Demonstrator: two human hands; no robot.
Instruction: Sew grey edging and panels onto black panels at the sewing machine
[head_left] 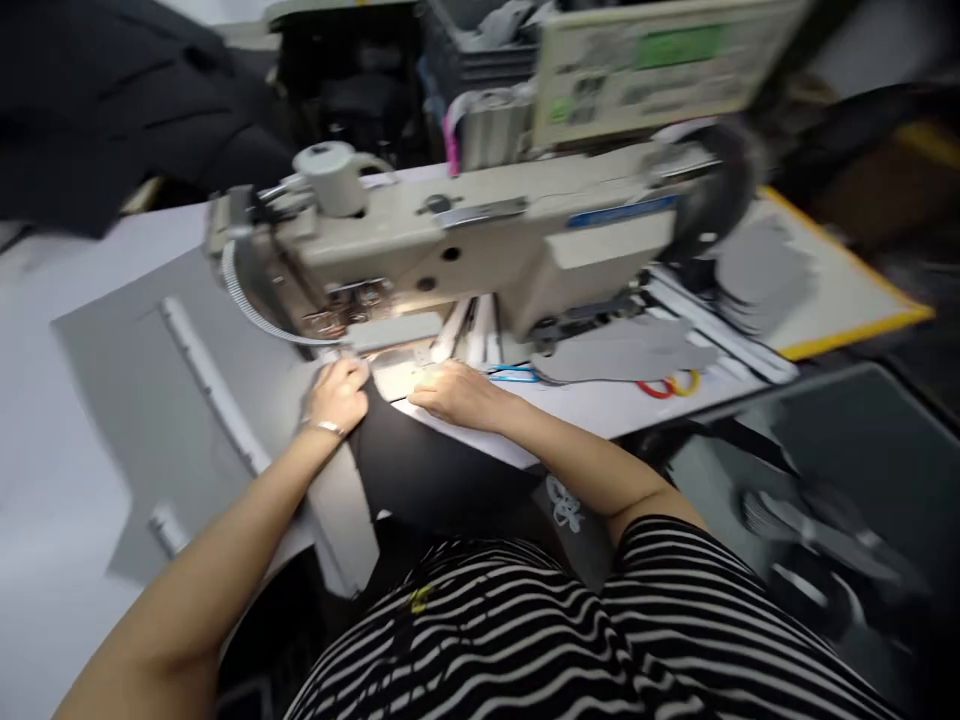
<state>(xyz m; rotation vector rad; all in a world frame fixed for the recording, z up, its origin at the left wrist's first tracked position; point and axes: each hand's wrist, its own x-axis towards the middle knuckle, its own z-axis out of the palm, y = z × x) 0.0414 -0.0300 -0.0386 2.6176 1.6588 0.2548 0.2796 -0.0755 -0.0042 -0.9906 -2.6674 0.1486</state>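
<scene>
Black fabric (431,465) runs from the person's lap up onto the bed of an industrial sewing machine (480,235), its far end lying under both hands, just in front of the machine's metal needle area (349,318). Whether any of it is stitched cannot be told: the hands and the blur hide that stretch. A large grey fabric panel (150,400) with a white strip (214,385) along it spreads over the white table (90,320) to the left. On the right, a stack of grey cut pieces (761,275) sits on a yellow-edged board (855,335), and one loose grey piece (622,350) lies apart from the stack, nearer the machine. These show no visible stitching from here.

The left hand (337,395), with a metal bracelet (326,428) at its wrist, lies palm down on the fabric, fingers slightly curved toward the needle area. The right hand (457,393) lies flatter, fingers pointing inward to meet the left hand near the machine. Neither hand is clenched; both press on the cloth rather than pinching it. The forearms angle in from either side, elbows out wide, over a black-and-white striped top (480,640).
</scene>
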